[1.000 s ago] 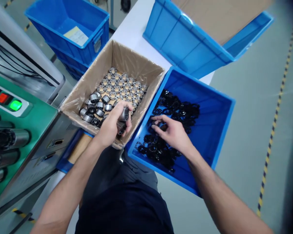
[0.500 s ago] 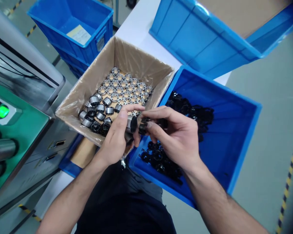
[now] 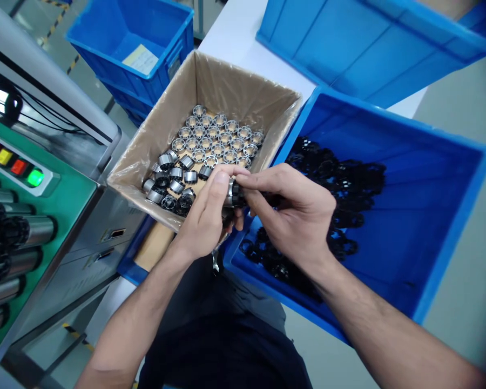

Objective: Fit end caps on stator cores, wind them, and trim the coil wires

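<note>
My left hand (image 3: 204,219) is closed around a silver metal ring core (image 3: 229,193), its thumb along the top. The fingers of my right hand (image 3: 297,213) pinch a black plastic ring (image 3: 238,193) against the core's right end. Fingers partly hide both parts, so I cannot tell how far they fit together. Beneath my left hand is a plastic-lined carton (image 3: 247,81) with rows of silver ring cores (image 3: 213,132) and a pile of cores with black ends (image 3: 176,174). Below my right hand, a blue bin (image 3: 405,227) holds loose black plastic rings (image 3: 348,181).
At left, a green machine table (image 3: 75,189) carries several metal cylinders (image 3: 40,230) and a lit green button (image 3: 35,177). Another blue bin (image 3: 328,54) stands behind on the white table (image 3: 230,38). Stacked blue crates (image 3: 105,48) are at the back left.
My right hand has brought the black ring against the core in my left hand; before, a gap lay between them. The whole view has shifted slightly.
</note>
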The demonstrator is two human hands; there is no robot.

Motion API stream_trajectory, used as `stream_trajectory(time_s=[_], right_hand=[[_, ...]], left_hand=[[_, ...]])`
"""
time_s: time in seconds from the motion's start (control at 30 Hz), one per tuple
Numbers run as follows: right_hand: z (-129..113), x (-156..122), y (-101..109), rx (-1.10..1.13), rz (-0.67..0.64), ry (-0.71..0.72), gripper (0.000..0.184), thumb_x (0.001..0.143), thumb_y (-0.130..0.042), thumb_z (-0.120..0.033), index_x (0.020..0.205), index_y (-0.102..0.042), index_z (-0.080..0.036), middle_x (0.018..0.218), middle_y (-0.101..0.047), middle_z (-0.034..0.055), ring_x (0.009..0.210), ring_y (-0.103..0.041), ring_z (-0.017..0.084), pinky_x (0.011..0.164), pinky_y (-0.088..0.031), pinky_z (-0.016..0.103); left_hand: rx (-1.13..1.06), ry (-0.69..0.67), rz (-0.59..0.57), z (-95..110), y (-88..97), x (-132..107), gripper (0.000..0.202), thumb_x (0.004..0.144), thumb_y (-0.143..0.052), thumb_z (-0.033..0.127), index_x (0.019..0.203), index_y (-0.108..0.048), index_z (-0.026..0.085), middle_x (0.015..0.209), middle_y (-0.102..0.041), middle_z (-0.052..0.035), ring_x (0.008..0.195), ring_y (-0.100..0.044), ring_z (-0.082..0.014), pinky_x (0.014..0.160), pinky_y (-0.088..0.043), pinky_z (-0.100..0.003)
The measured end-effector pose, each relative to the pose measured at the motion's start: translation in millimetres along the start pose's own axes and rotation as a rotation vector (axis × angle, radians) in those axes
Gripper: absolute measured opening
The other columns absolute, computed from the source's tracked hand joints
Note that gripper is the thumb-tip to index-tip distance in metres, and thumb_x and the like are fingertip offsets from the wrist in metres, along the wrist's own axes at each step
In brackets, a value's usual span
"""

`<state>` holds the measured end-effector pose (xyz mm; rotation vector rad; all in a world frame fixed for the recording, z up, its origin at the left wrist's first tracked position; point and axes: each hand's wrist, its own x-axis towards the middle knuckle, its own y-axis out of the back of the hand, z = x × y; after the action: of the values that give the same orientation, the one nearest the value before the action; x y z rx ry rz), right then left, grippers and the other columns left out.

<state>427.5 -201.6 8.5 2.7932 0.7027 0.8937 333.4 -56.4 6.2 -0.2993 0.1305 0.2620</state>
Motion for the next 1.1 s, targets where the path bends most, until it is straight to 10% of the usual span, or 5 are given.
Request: stream_trajectory(time_s=[0.3,0.47,0.73,0.87,1.1], right_hand=[[-4.4,-2.0,1.6,0.006,-0.045,-0.089,0.023,0.117,-0.076,-0.022,0.132,-0.091,-0.03,0.102,-0.082,0.0032,0.08,-0.075,0.018,0.078,-0.066,0.036],[-9.1,5.2,21.5,0.196,-0.061,-0.305,0.034,0.127,-0.059,-0.053,0.131,-0.081,-0.028,0.084,-0.059,-0.0015,0.064,-0.052,0.016,0.062,-0.051,0.033],[-16.4,8.9,24.3,0.397,-0.171,-0.388,0.036,0.109,-0.091,-0.066,0.118,-0.083,-0.031,0.108,-0.085,0.0029,0.101,-0.084,0.021,0.092,-0.072,0.035],[-16.5,7.2,16.8,0.367,-0.06,-0.342,0.034,0.102,-0.1,-0.06,0.113,-0.087,-0.03,0.102,-0.089,0.0023,0.092,-0.087,0.021,0.087,-0.075,0.034],[-8.6,-3.0,11.2,0.107,-0.06,-0.081,0.03,0.1,-0.103,-0.023,0.126,-0.094,-0.034,0.119,-0.089,0.0047,0.113,-0.084,0.025,0.102,-0.072,0.042]], left_hand=[[0.022,-0.032,-0.091,-1.8,7.2,-4.3,0.066,0.123,-0.046,0.084,0.146,-0.073,0.029,0.079,-0.075,-0.0001,0.058,-0.069,-0.0171,0.051,-0.054,-0.028],[-0.052,-0.118,0.033,7.4,5.4,-0.4,0.065,0.114,-0.064,0.085,0.101,-0.068,0.021,0.119,-0.091,-0.0124,0.076,-0.085,-0.019,0.05,-0.049,-0.022],[-0.034,-0.138,0.205,8.3,1.7,1.3,0.049,0.113,-0.078,0.073,0.108,-0.076,0.024,0.07,-0.065,0.0044,0.054,-0.055,-0.0109,0.054,-0.046,-0.023],[-0.089,-0.067,0.142,8.0,1.0,0.2,0.058,0.118,-0.064,0.081,0.15,-0.071,0.033,0.088,-0.07,0.0006,0.065,-0.063,-0.0168,0.06,-0.054,-0.031],[0.003,-0.032,0.02,4.4,3.3,-5.9,0.052,0.121,-0.06,0.08,0.129,-0.065,0.029,0.085,-0.063,0.0021,0.063,-0.059,-0.0142,0.057,-0.05,-0.028]])
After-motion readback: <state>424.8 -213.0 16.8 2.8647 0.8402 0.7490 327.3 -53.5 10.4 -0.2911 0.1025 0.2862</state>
